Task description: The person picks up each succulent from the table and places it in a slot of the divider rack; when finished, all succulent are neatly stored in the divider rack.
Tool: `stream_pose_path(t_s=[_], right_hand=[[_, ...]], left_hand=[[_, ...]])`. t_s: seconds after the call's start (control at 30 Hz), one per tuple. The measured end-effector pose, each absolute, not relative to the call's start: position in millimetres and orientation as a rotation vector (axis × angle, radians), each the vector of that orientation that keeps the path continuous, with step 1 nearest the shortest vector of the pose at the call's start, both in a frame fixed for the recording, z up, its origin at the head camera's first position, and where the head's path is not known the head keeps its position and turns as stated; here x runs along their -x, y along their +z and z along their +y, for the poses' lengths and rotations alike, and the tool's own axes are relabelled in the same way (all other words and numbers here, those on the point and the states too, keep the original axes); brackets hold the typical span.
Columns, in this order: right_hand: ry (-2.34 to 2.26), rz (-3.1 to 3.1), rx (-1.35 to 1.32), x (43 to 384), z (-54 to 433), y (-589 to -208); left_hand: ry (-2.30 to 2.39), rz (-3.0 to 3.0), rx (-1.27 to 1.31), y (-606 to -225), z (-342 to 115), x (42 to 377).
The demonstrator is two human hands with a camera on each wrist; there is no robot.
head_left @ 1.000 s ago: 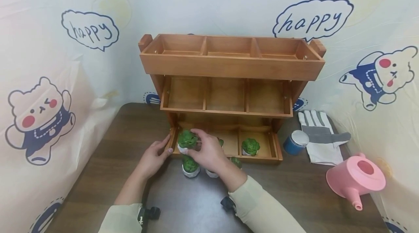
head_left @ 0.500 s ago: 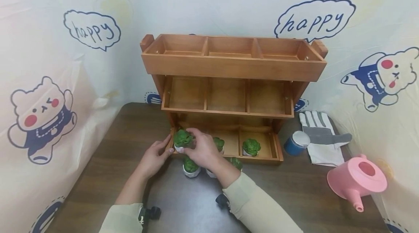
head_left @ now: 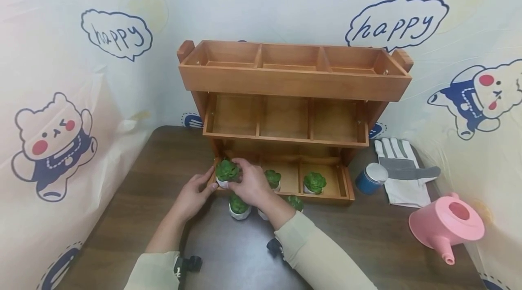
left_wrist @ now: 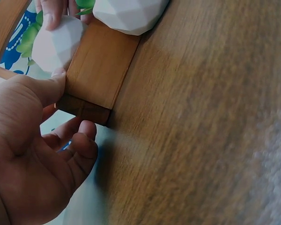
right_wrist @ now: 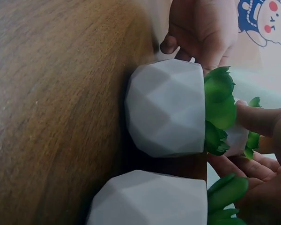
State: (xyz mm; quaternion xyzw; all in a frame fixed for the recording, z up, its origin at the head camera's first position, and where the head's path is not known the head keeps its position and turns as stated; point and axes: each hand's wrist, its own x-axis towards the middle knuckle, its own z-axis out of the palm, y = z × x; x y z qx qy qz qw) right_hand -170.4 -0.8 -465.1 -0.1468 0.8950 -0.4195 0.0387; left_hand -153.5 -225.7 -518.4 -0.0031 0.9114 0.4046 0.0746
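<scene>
My right hand (head_left: 253, 186) pinches a small potted succulent (head_left: 227, 171) with a white faceted pot, in the left compartment of the bottom tier. In the left wrist view, the held pot (left_wrist: 61, 44) is just inside the front board. My left hand (head_left: 195, 197) grips the left end of that tier on the three-tier wooden planter stand (head_left: 293, 85), thumb on the upper edge and fingers around the corner. Two more potted succulents sit in the bottom tier, in the middle (head_left: 273, 178) and right (head_left: 315, 183) compartments. Several others stand in front, including a white-potted one (head_left: 239, 210), partly hidden by my right arm.
Right of the stand are a blue can with a silver lid (head_left: 371, 178), a grey and white glove (head_left: 403, 172) and a pink watering can (head_left: 446, 222). The dark wooden table (head_left: 134, 208) meets a printed cloth backdrop (head_left: 261, 4) behind and at both sides.
My right hand has moved left and slightly down with the succulent, bringing it into the left compartment. The middle succulent shows more now. My left hand stays on the tier's end.
</scene>
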Motion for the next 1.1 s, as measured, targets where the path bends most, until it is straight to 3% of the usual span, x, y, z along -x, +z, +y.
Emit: stream_pose_path(t_s=[0.37,1.1], right_hand=[[-1.268,2.711,0.363,176.5,-6.7,-471.0],[-1.187,2.579,0.493,188.4,2.6,-479.1]], left_hand=[[1.213,2.703,0.026,-515.7,-225.0,153.0],[1.228,2.726,-0.005,-517.4,-225.3,153.8]])
